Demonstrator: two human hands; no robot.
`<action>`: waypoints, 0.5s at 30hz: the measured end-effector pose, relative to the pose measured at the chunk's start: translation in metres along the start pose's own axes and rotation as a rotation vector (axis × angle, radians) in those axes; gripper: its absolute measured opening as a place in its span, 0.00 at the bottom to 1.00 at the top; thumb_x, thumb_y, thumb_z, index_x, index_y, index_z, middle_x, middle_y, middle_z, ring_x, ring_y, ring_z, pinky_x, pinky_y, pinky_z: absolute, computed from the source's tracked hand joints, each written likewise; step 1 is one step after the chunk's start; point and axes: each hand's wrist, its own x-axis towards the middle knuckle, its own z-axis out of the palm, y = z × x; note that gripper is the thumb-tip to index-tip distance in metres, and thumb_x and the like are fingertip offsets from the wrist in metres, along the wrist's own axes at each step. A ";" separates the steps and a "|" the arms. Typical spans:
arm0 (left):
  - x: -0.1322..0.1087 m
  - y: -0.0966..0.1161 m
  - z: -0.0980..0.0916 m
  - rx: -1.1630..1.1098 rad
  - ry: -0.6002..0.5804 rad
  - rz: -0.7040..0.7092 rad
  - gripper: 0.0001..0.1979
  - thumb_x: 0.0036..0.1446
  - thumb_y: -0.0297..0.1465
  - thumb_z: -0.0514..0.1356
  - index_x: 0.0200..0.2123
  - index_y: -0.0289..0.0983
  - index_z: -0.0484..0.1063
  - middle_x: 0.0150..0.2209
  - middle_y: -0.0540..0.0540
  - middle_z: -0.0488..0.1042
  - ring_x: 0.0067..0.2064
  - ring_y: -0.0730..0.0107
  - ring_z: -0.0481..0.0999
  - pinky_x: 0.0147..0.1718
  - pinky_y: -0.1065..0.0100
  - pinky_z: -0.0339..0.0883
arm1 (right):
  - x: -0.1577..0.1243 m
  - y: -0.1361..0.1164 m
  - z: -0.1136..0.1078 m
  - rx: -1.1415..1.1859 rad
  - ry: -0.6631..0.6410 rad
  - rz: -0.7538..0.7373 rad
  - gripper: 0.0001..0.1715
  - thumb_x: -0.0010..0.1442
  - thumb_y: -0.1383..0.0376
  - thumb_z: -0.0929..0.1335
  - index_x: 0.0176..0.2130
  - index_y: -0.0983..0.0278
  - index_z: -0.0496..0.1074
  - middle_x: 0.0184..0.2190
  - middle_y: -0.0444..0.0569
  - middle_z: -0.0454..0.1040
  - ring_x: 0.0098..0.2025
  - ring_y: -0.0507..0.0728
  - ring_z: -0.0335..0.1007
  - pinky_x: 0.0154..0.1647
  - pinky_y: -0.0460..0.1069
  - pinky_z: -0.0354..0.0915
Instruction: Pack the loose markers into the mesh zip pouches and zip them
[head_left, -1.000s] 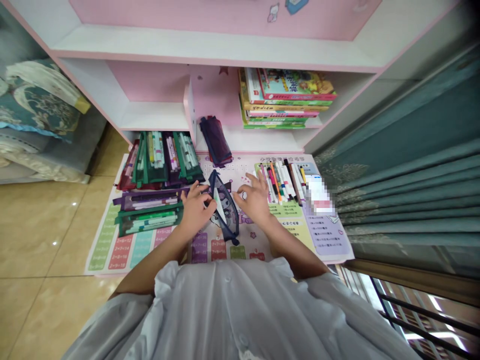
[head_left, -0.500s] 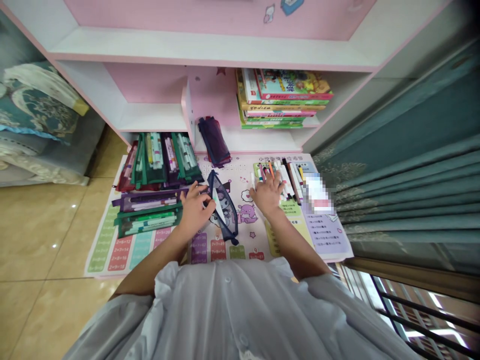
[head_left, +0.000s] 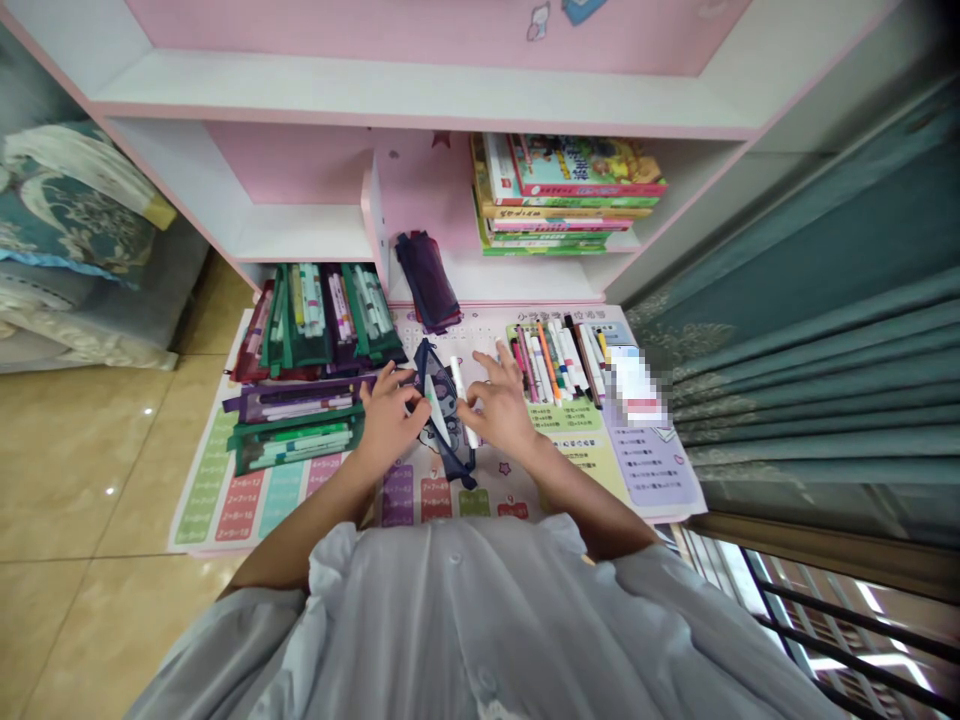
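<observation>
Between my hands lies a navy mesh pencil pouch (head_left: 457, 462) with a zipper, its mouth gaping, with a white marker (head_left: 437, 412) inside. My left hand (head_left: 394, 415) pinches the pouch's left edge. Over its right edge, my right hand (head_left: 501, 400) grips another white marker (head_left: 456, 375) between thumb and fingers, slanted lengthwise along the opening. A row of loose markers (head_left: 553, 362) in white, orange, pink and brown lies to the right of my right hand.
Filled green pouches (head_left: 300, 440) and a purple pouch (head_left: 259, 403) lie left. Flat dark pouches (head_left: 429, 283) rest by the shelf. Stacked books (head_left: 562, 215) fill the right shelf bay. A blurred phone-like object (head_left: 637, 385) sits right, on the printed desk mat (head_left: 660, 490).
My right hand has moved left from the loose markers to the pouch, bringing a white marker with it. My left hand stays on the pouch edge.
</observation>
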 end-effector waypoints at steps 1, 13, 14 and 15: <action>0.000 0.000 0.000 0.000 0.002 0.003 0.09 0.55 0.32 0.58 0.23 0.40 0.71 0.57 0.43 0.74 0.68 0.46 0.60 0.64 0.30 0.43 | -0.001 -0.005 0.002 0.003 -0.044 -0.009 0.14 0.57 0.63 0.68 0.22 0.64 0.73 0.64 0.59 0.65 0.73 0.74 0.40 0.67 0.72 0.48; 0.000 0.002 -0.001 0.007 -0.008 -0.015 0.08 0.55 0.31 0.59 0.24 0.40 0.72 0.57 0.44 0.74 0.68 0.46 0.60 0.65 0.31 0.43 | 0.002 -0.019 0.025 -0.047 -0.268 -0.010 0.10 0.58 0.62 0.71 0.29 0.65 0.78 0.66 0.61 0.61 0.74 0.74 0.38 0.67 0.76 0.45; 0.000 0.002 -0.002 0.007 -0.013 -0.016 0.08 0.55 0.31 0.59 0.24 0.40 0.72 0.57 0.44 0.74 0.68 0.46 0.60 0.65 0.30 0.43 | 0.001 -0.019 0.026 -0.051 -0.265 -0.014 0.10 0.58 0.62 0.71 0.29 0.65 0.78 0.66 0.61 0.61 0.74 0.75 0.38 0.67 0.76 0.45; 0.001 0.002 -0.002 0.006 -0.016 -0.017 0.08 0.55 0.31 0.59 0.24 0.40 0.72 0.57 0.44 0.74 0.68 0.46 0.60 0.65 0.30 0.43 | 0.001 -0.018 0.027 -0.054 -0.262 -0.015 0.10 0.58 0.61 0.71 0.29 0.65 0.78 0.66 0.60 0.61 0.73 0.75 0.38 0.66 0.76 0.45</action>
